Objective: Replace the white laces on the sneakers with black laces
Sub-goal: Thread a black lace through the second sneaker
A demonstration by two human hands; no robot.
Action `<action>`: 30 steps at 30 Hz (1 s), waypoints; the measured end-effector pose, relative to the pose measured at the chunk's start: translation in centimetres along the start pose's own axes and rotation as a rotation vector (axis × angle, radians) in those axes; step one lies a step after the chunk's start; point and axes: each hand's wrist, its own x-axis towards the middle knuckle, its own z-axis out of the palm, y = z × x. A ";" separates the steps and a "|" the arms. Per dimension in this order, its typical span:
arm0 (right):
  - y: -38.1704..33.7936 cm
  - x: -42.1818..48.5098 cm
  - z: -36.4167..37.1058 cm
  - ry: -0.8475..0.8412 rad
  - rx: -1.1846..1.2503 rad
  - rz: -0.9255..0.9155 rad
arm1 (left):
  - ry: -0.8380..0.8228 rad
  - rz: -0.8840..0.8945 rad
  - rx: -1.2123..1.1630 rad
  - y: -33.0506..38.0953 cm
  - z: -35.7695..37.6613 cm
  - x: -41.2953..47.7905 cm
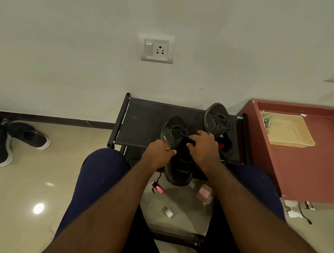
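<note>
Head view, black sneaker (174,130) gripped between left hand (159,153), right hand (203,146)

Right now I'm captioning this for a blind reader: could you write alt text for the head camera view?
A seated person's left hand and right hand grip a black sneaker with black laces at the front of a black shoe rack. A second black sneaker sits on the rack beside it.

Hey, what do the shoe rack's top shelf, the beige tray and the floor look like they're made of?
Shoe rack shelf: looks like matte black fabric, flat and non-reflective, stretched between dark side tubes that are possibly metal.
Beige tray: likely plastic, smooth with a moulded raised rim.
Floor: polished tile, perhaps ceramic or stone; its glossy surface mirrors a light.
</note>
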 end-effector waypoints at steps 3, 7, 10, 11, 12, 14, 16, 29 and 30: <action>-0.3 0.2 0.2 0.026 -0.091 0.013 | 0.029 0.061 -0.160 0.9 -0.8 -1.1; -0.2 0.3 0.2 -0.025 -0.092 0.018 | -0.033 0.055 -0.825 3.0 -2.1 -2.7; -0.4 -0.5 -0.9 0.174 0.207 -0.068 | -0.169 0.033 -1.314 4.3 -2.4 -3.3; -0.8 -1.3 -1.8 0.236 0.397 -0.064 | -0.186 0.030 -1.415 4.9 -2.5 -3.4; -1.5 -2.1 -2.7 0.233 0.587 -0.035 | -0.193 0.031 -1.492 5.2 -2.6 -3.3; -2.9 -3.8 -4.0 0.097 0.949 0.005 | -0.192 0.036 -1.584 5.9 -2.5 -3.2; -3.5 -4.8 -4.4 -0.075 1.133 -0.004 | -0.152 0.029 -1.624 6.3 -2.4 -3.2; -3.3 -5.1 -8.9 0.157 1.423 0.099 | 0.206 -0.062 -0.768 2.3 -1.8 -1.9; -3.3 -4.9 -9.2 0.162 1.448 0.087 | 0.174 -0.031 -0.697 2.3 -1.5 -1.9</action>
